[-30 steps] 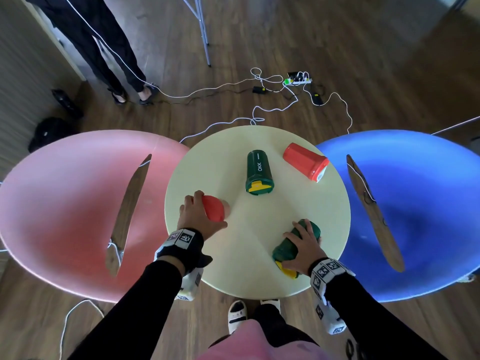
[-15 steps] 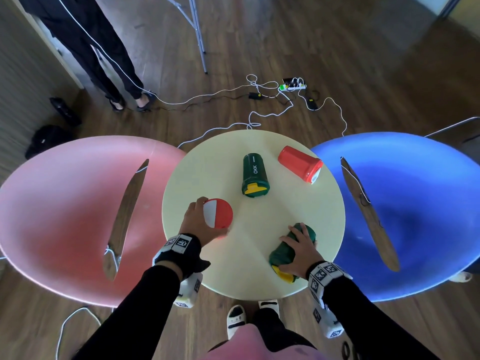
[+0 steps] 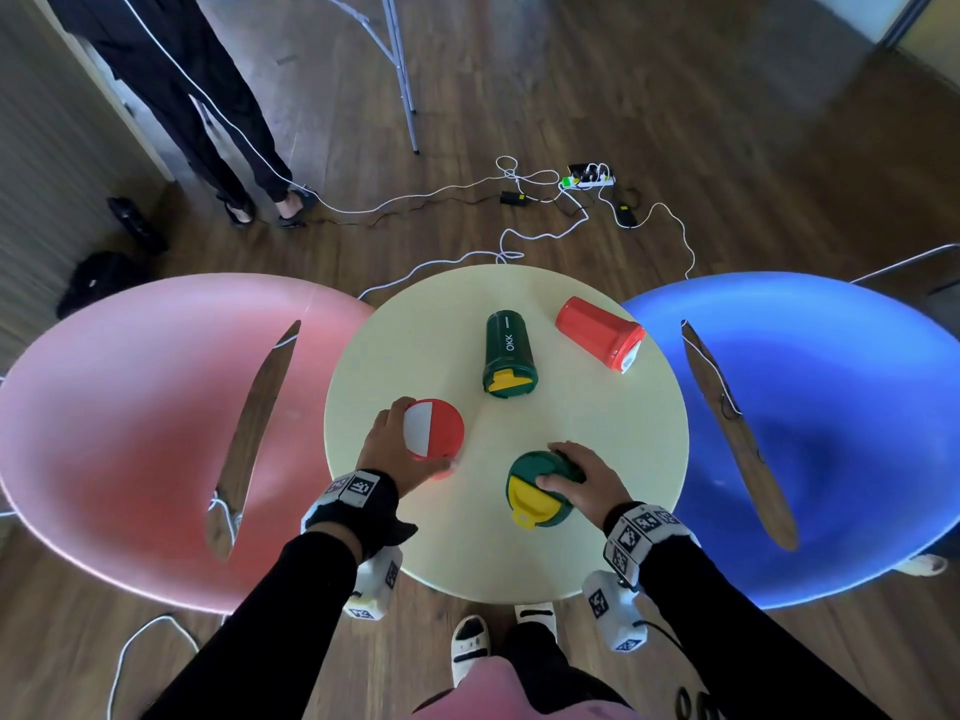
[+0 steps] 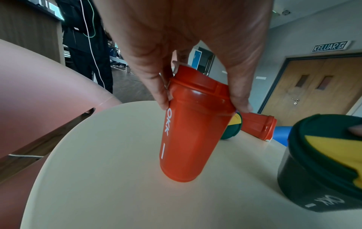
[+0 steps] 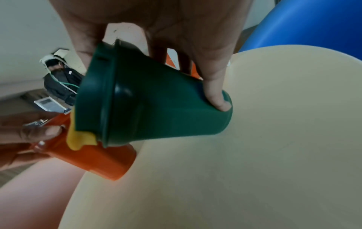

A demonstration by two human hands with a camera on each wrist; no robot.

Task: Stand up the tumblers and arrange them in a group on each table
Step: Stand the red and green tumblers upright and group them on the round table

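On the round cream table (image 3: 597, 449) my left hand (image 3: 387, 449) grips a red tumbler (image 3: 434, 433) (image 4: 188, 136) near its lid; it stands upright on its base. My right hand (image 3: 587, 480) holds a green tumbler (image 3: 537, 488) (image 5: 149, 108) with a yellow flap, tilted with its lid toward me and its base close to the table. A second green tumbler (image 3: 509, 353) lies on its side at the table's middle. A second red tumbler (image 3: 600, 332) lies on its side at the back right edge.
A pink round table (image 3: 130, 433) adjoins on the left and a blue one (image 3: 831, 433) on the right. White cables and a power strip (image 3: 587, 179) lie on the wooden floor beyond. A person's legs (image 3: 228, 148) stand at the back left.
The red tumbler went from lying on its side to standing upright in my left hand. My right hand has tipped the green tumbler up from lying, so its lid now faces upward.
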